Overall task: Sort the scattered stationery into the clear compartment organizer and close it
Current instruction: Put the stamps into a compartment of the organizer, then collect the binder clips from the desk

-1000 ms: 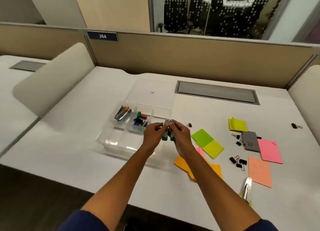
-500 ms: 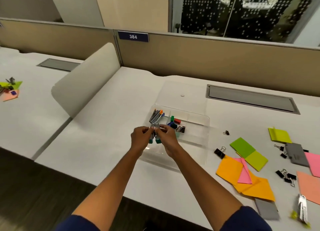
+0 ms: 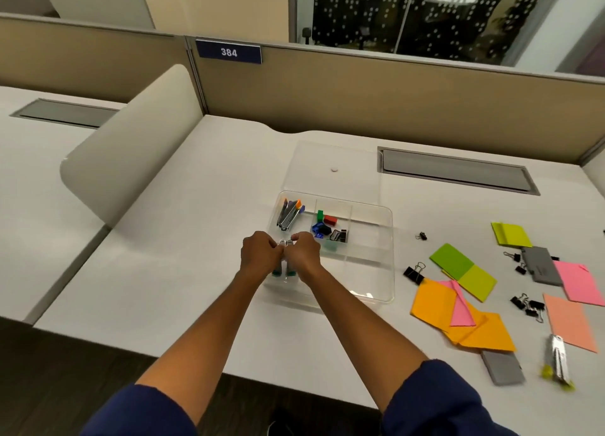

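The clear compartment organizer (image 3: 376, 272) lies open on the white desk, its lid (image 3: 330, 163) flat behind it. My left hand (image 3: 260, 255) and my right hand (image 3: 306, 253) meet over the organizer's front left corner. Each grips a small metal tool with a teal end (image 3: 290, 273), likely a staple remover. The back left compartment holds several similar tools (image 3: 289, 214). The middle one holds small coloured clips (image 3: 327, 227). Sticky notes (image 3: 461, 272) and black binder clips (image 3: 414, 273) lie scattered to the right.
Orange notes (image 3: 432, 304), pink notes (image 3: 581, 280) and grey pads (image 3: 540, 265) cover the desk's right side. A yellow-ended metal tool (image 3: 558, 358) lies near the front right edge. A cable hatch (image 3: 455, 170) sits behind. A beige divider (image 3: 131, 150) rises left.
Both hands, still holding the teal-ended tools, have moved from the organizer's right side to its front left corner and lowered. The camera view has shifted left.
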`<state>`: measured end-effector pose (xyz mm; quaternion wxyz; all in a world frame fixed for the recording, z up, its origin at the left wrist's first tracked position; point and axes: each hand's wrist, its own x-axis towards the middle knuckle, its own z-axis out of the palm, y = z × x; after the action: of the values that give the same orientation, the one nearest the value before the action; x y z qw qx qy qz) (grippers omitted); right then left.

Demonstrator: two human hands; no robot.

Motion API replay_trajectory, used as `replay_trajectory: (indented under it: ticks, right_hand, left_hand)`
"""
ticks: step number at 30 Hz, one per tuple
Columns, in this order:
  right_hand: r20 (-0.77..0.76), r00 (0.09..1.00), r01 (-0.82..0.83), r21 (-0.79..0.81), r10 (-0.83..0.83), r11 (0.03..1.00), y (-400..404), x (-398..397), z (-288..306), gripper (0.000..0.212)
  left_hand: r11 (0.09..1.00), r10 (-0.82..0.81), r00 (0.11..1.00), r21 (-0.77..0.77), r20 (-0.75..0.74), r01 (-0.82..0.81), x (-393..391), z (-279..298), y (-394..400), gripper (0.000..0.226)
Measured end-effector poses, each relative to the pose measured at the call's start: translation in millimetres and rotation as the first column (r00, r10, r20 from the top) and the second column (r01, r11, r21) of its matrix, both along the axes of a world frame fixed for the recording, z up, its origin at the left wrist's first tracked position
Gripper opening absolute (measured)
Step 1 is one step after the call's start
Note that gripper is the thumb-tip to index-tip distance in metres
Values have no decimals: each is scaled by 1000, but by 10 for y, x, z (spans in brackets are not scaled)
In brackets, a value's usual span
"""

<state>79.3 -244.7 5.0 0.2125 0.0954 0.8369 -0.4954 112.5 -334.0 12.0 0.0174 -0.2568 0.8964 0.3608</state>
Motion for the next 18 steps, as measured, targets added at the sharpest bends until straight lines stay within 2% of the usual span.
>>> replay_trajectory:
  ticks: [3, 7, 11, 14, 18]
  right_hand:
    - [-21, 999, -45, 65, 47, 997, 21, -3, 48, 40]
    - [-81, 996, -27, 15, 29, 1000, 103, -25, 97, 44]
    - [-265, 959, 85, -82, -104, 993, 323, -66, 188, 30]
    - [-341, 914, 171, -165, -219, 971, 604, -107, 282, 25]
    - [-436, 841, 263, -187, -320, 947, 1162, -157, 331, 22]
  left_hand:
    - [998, -40, 999, -38, 28, 41, -29, -7, 31, 13]
    - [998, -46, 996, -56, -75, 42, -62, 17, 106, 21]
    - [1000, -23, 971, 11, -237, 26, -156, 88, 235, 21]
    - [995, -41, 944, 74, -327, 69, -256, 132, 412, 21]
    - [970, -149, 897, 117, -417, 215, -386, 130, 838, 13]
